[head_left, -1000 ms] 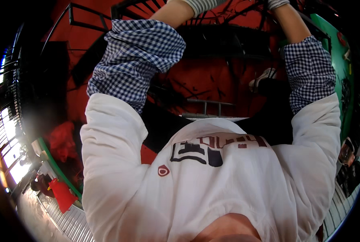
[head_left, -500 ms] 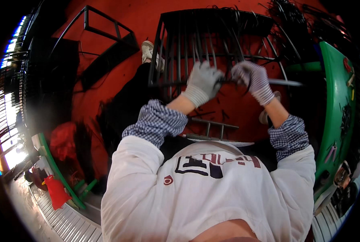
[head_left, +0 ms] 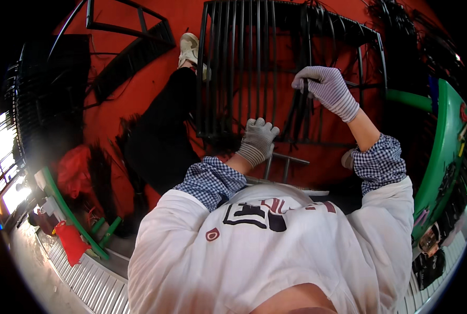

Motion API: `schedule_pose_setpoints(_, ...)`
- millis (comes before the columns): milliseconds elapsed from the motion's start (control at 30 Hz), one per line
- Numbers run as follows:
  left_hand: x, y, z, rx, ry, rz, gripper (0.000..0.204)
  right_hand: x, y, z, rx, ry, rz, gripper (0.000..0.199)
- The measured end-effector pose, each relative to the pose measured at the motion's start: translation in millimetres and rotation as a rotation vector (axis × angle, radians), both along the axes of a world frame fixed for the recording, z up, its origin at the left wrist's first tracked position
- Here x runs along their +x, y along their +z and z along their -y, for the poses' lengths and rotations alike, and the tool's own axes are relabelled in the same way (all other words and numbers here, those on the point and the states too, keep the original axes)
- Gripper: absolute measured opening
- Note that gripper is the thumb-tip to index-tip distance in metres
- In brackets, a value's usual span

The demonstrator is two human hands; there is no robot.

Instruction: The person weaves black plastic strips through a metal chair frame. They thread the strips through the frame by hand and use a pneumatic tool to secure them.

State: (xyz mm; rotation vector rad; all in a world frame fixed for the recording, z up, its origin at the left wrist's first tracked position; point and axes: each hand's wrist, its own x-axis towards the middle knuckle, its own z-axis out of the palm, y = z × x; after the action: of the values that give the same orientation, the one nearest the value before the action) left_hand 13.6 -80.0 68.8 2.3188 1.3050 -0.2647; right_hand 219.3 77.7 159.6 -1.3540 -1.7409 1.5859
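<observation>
A black frame lies before me, with several black strips stretched lengthwise across its left half. My right hand, in a striped glove, is raised above the frame's right half. Its fingers are closed on a dark strip, and more loose strips hang below it toward the near rail. Lower and to the left, my left hand, also gloved, is curled over the near rail. The undersides of its fingers are hidden.
Another dark frame stands at the far left on the red floor. A bundle of black strips lies at the far right. To my right is a green stool-like surface with small tools on it. My outstretched leg borders the frame's left side.
My hands have parted: the right has risen slightly, while the left has come down toward me. The frame appears lower and larger in view. A pale streak beside the right hand no longer shows.
</observation>
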Motion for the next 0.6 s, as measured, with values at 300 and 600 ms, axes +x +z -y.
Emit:
schedule_pose_setpoints(300,-1,-3,42,0.08,0.486,0.398,0.056,-24,5,71,0.323,0.108,-0.017,0.015)
schedule_pose_setpoints(600,11,9,43,-0.25,0.77,0.69,0.058,-12,-2,89,0.317,0.096,0.048,0.014)
